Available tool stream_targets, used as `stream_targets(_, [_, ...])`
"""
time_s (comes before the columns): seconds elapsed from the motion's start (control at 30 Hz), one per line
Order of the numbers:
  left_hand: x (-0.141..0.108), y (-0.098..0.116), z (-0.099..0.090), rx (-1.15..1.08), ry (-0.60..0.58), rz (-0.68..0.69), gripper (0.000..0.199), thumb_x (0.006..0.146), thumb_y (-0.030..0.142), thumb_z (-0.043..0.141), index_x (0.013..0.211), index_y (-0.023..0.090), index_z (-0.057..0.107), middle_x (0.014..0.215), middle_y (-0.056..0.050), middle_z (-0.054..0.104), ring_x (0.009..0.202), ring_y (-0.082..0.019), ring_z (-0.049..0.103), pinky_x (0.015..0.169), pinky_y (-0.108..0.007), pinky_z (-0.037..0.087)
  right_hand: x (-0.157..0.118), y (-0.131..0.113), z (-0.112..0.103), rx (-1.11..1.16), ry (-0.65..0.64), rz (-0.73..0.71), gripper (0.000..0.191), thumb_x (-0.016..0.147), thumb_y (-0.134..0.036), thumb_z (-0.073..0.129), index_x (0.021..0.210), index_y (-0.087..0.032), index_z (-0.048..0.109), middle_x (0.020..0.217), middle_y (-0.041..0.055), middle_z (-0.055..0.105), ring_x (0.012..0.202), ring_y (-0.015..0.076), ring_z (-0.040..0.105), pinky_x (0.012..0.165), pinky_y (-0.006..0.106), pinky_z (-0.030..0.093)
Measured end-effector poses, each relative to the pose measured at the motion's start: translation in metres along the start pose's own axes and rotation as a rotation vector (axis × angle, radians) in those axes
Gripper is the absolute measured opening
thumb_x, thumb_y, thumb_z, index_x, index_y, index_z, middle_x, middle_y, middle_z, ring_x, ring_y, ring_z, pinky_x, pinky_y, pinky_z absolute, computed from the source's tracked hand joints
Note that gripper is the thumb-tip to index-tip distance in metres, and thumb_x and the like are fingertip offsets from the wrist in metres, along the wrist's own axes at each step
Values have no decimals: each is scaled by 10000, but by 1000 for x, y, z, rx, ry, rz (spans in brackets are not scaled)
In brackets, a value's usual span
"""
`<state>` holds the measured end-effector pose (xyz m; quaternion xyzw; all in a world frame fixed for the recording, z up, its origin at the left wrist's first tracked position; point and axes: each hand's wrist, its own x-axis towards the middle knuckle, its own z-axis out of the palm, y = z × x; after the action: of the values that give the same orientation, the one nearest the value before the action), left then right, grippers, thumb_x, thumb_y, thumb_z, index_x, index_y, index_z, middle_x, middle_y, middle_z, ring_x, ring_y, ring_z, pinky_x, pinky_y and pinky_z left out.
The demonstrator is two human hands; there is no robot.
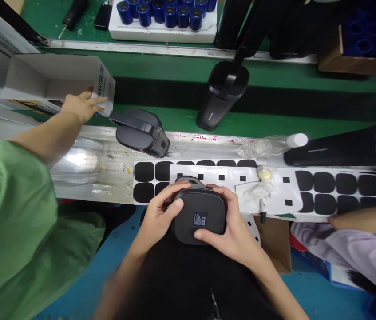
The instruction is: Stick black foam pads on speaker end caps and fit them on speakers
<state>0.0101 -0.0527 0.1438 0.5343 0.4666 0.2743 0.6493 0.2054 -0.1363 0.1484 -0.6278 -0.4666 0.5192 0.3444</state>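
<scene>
Both my hands grip a black device (204,204) with a rounded-square end turned up towards me, close to my body. A small printed label (200,219) sits on that end. My left hand (165,209) is wrapped around its left side, thumb on the upper left edge. My right hand (229,222) clasps the right side, its thumb lying on the flat face below the label. Just past the device, on the ledge, lie sheets of black rounded-square stickers (144,192) and a white sheet with small black squares (207,172).
Similar devices with handles stand ahead, one (141,131) on the left and another (223,95) on the green belt. A clear bottle (271,146) lies on the right. A green-sleeved co-worker's hand (80,106) touches an open box (57,66). Another person's arm (364,218) reaches in from the right.
</scene>
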Motion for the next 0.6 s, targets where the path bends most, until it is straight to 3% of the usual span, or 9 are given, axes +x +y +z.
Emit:
stream_targets(0.1, [0, -1, 6, -9, 13, 32, 255, 969, 409, 585, 1161, 309, 720, 1283, -9, 692, 1277, -217, 596, 1070, -301, 475, 5, -1, 5, 55, 123, -16, 371, 967, -461, 603, 1268, -298, 460, 1363, 75, 574, 1236, 229, 593, 968, 346, 536])
stream_targets(0.17, [0, -2, 8, -70, -11, 17, 257, 987, 412, 544, 1171, 307, 688, 1300, -10, 669, 1297, -219, 570, 1115, -320, 436, 9, -1, 8, 81, 187, -37, 242, 1037, -425, 473, 1248, -312, 506, 1307, 45, 613, 1213, 197, 599, 957, 316, 525])
stream_targets(0.33, [0, 2, 13, -105, -135, -33, 317, 968, 421, 577, 1276, 347, 584, 1411, 6, 563, 1382, -222, 470, 1195, -336, 333, 10, -4, 11, 83, 224, -23, 279, 1066, -421, 397, 1269, -355, 579, 1319, -12, 636, 1238, 168, 577, 1057, 301, 449])
stream_targets(0.5, [3, 8, 21, -31, -63, 1, 285, 1005, 434, 486, 1196, 329, 670, 1282, -8, 649, 1290, -235, 545, 1156, -360, 370, 12, -6, 9, 138, 318, 40, 311, 1048, -487, 416, 1174, -334, 656, 1230, -9, 690, 1155, 176, 618, 990, 295, 476])
stream_targets(0.6, [8, 11, 24, -44, -39, -14, 246, 969, 352, 527, 1114, 304, 720, 1199, 28, 695, 1278, -254, 563, 1127, -369, 394, 14, -8, 6, 201, 290, 145, 363, 1014, -558, 448, 1099, -300, 690, 1212, 5, 696, 1124, 190, 620, 982, 301, 469])
